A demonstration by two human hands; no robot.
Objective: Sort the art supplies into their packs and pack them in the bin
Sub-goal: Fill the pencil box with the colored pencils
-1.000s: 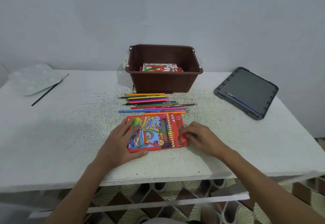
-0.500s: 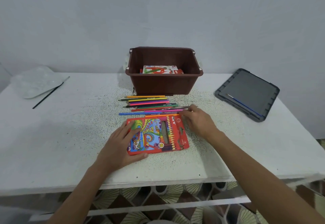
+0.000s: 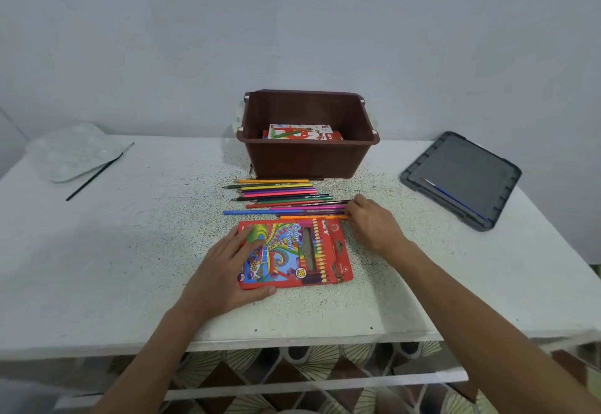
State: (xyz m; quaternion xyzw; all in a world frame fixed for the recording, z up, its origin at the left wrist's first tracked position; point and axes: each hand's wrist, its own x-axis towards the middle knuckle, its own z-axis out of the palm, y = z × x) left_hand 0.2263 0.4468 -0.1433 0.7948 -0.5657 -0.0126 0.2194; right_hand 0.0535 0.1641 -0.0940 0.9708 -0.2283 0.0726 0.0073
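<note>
I am looking down at a pale speckled worktop (image 3: 130, 251) with both my bare arms reaching forward. My left hand (image 3: 227, 270) lies flat and open on the left part of a red coloured-pencil pack (image 3: 294, 254), fingers spread over its bright printed cover and thumb along the near edge; I judge it is there to pin the pack so it does not slide while pencils go in. The pack lies flat in front of me, its flap end toward my right. Just beyond it, a row of loose coloured pencils (image 3: 283, 199) lies side by side, running left to right, between the pack and a brown plastic bin (image 3: 309, 156). My right hand (image 3: 374, 225) rests at the right-hand ends of the nearest pencils, fingers curled down against their tips; it touches them, but I cannot tell whether it has closed on any one. I judge it is gathering or squaring them up for loading. Inside the bin, another printed pack (image 3: 300, 132) already lies flat. Off to the right, a dark grey lid (image 3: 461, 176) carries a thin blue-handled brush (image 3: 455, 199). To the far left sit a clear paint palette (image 3: 74, 150) and a black-handled brush (image 3: 97, 172), both untouched.
</note>
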